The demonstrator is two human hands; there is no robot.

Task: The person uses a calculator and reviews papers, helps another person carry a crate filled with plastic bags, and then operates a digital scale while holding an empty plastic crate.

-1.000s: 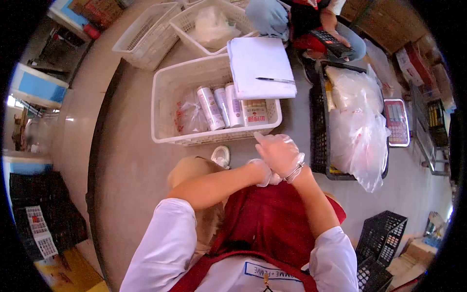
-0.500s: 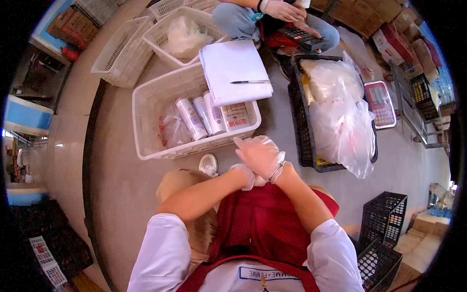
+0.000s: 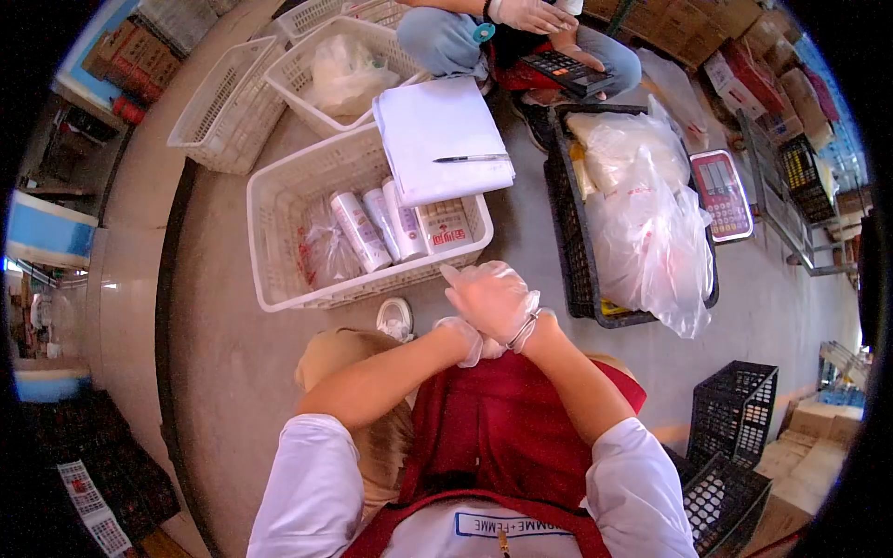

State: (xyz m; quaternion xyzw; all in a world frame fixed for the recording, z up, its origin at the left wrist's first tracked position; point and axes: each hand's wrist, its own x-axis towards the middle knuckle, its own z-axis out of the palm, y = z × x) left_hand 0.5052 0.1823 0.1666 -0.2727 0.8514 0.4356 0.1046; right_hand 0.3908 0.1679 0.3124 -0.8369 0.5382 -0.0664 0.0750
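Note:
My right hand (image 3: 491, 299), in a clear plastic glove, lies crossed over the left in front of my red apron. Its back faces up and loosely spread fingers point left; no object shows in it. Underneath, my gloved left hand (image 3: 473, 342) is mostly hidden, its fingers out of sight. Just beyond them stands a white basket (image 3: 372, 281) with white cylindrical packs (image 3: 360, 232), a clear plastic bag (image 3: 327, 256) and a flat printed pack (image 3: 446, 228). White paper (image 3: 437, 130) with a pen (image 3: 471, 158) on it rests across the basket's right rim.
Right of the white basket, a black crate (image 3: 567, 223) holds plastic bags (image 3: 642, 232), beside a red-framed calculator-like device (image 3: 721, 195). Another person (image 3: 437, 42) sits beyond with a black calculator (image 3: 565, 71). More white baskets (image 3: 223, 112) stand back left, black crates (image 3: 733, 409) lower right.
The view has shifted, so the baskets and crate appear further left. My hands stay crossed. The other person's gloved hand has come into view above the black calculator.

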